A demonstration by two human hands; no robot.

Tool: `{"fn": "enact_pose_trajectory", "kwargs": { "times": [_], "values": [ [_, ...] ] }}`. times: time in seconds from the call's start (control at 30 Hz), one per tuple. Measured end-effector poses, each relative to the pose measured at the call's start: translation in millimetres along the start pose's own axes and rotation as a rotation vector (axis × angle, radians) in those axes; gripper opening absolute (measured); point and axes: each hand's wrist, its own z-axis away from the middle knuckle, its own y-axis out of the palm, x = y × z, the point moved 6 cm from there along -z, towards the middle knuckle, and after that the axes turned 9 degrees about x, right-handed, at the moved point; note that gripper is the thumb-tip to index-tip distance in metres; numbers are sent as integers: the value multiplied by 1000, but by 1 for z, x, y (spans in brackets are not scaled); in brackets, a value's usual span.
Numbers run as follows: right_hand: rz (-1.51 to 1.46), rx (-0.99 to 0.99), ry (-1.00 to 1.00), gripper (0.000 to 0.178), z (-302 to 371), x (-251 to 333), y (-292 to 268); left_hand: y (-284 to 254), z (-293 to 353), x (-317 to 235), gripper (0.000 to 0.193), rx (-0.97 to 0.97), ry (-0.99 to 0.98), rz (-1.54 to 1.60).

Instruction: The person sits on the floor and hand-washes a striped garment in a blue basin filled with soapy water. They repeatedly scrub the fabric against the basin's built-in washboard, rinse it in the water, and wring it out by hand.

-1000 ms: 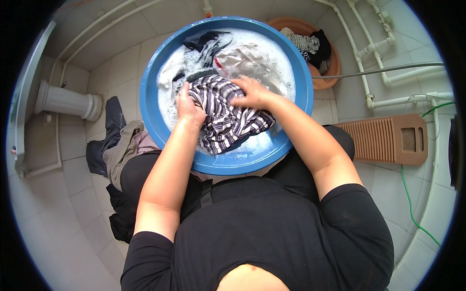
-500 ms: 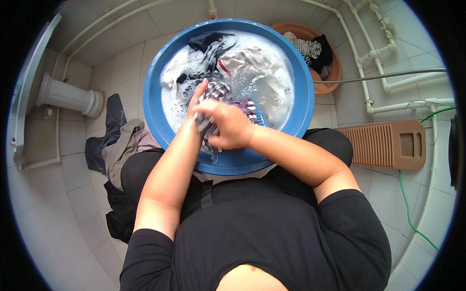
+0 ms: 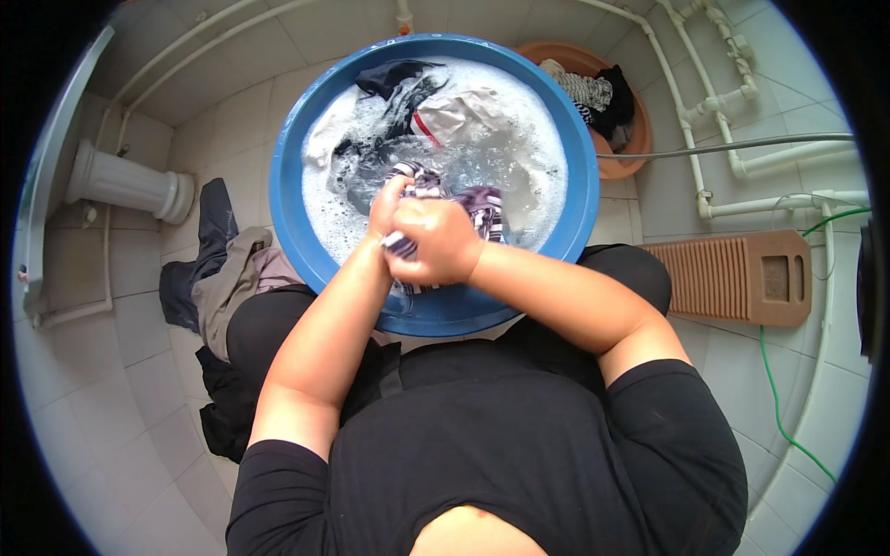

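Note:
A purple-and-white striped garment (image 3: 480,211) is bunched between my two hands over the near part of a blue basin (image 3: 295,218). My left hand (image 3: 386,211) is closed on it from the left. My right hand (image 3: 434,243) wraps over it from the right, its fingers lying against the left hand. Part of the cloth sticks out below the right fingers, and more trails into the water on the right. Foamy water fills the basin. Dark clothing (image 3: 397,83) and a white garment with a red stripe (image 3: 464,116) soak toward its far side.
An orange basin (image 3: 640,148) with clothes stands behind at the right. A brown washboard (image 3: 732,278) lies right of my knee, near white pipes and a green hose (image 3: 774,398). Clothes (image 3: 218,269) are piled on the floor at left, by a white pedestal (image 3: 130,185).
My hands have come together and moved slightly down; the right hand now closes over the striped cloth against the left. The water at the middle shows less foam.

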Motion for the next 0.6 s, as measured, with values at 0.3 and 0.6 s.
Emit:
{"fn": "enact_pose_trajectory", "kwargs": {
  "times": [0.3,0.6],
  "values": [
    [401,537,1064,54,29,-145,-46,56,9,-16,56,-8,315,-690],
    [417,450,221,45,10,-112,-26,-6,31,-46,59,-618,-380,-1917]
  ]
}}
